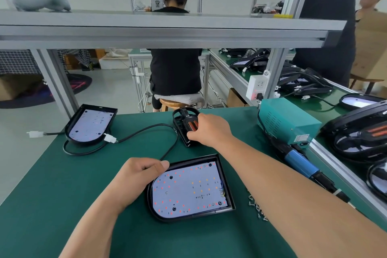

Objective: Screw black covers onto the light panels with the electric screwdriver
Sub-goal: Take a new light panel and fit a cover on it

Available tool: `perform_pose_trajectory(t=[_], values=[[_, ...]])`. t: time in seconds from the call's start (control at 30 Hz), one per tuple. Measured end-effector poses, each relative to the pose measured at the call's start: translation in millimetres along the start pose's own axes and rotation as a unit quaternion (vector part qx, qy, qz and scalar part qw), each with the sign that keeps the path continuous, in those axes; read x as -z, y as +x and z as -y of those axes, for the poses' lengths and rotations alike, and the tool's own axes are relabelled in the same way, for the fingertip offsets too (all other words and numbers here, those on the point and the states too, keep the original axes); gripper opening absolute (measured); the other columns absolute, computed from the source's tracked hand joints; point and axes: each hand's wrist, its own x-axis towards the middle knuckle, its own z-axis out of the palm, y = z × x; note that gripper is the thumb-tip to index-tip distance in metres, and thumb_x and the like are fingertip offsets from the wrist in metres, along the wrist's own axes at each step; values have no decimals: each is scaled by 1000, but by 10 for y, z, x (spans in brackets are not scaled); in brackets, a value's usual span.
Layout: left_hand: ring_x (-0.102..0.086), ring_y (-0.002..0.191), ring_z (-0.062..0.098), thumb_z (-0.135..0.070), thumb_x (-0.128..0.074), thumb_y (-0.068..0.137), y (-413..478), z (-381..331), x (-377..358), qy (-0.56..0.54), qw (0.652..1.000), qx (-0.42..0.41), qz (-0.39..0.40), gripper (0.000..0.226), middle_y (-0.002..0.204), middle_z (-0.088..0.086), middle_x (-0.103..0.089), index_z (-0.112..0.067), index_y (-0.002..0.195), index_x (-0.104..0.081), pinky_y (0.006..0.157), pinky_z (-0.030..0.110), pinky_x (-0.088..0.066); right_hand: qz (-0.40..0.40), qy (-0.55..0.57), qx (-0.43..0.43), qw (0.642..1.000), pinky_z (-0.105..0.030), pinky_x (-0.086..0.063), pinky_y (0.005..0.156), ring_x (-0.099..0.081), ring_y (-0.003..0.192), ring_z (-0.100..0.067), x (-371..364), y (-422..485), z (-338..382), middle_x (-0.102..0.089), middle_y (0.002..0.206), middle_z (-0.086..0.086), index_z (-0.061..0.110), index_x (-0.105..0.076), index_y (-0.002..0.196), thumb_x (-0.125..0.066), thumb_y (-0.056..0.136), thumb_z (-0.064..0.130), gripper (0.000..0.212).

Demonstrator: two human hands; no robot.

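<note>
Fingers of right hand [209, 130] grip black ribbed cover [183, 121]; left hand [140, 176] pinches LED-dotted light panel [190, 189].

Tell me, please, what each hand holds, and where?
The right hand grips the black cover by its near end; the left hand holds the near light panel by its far left corner.

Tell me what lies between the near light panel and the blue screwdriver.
Head view: loose screws on the green mat beside the panel, with the right forearm crossing over that stretch.
</note>
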Motion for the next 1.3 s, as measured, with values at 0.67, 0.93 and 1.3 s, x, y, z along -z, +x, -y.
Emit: perform_pose_trajectory(t=[0.67,0.93,1.3], values=[[-19,57,15,-52,-73,92,28,12,4,-17,1000,10,-5,61,72,3,-20,-11,68,-35,47,15,-19,-3,335,41,941,-32,-61,87,-70,94,-2,357,-288,-131,-73,97,23,43,-61,98,-75,85,37,20],[-65,66,11,-55,-61,99,52,44,-17,-94,991,89,18,40,83,0,-78,-22,100,-83,60,22,-43,22,253,196,947,-15,-41,96,-51,116,-11,560,-804,-157,-65,118,12,30,-65,138,-78,87,32,53],[-20,49,13,-75,-57,75,134,195,40,-214,970,95,-62,70,66,3,-38,-10,87,-81,47,21,-17,54,175,279,943,-17,-31,112,-41,131,-11,564,-1411,-316,-60,140,8,13,-58,148,-78,90,19,62]])
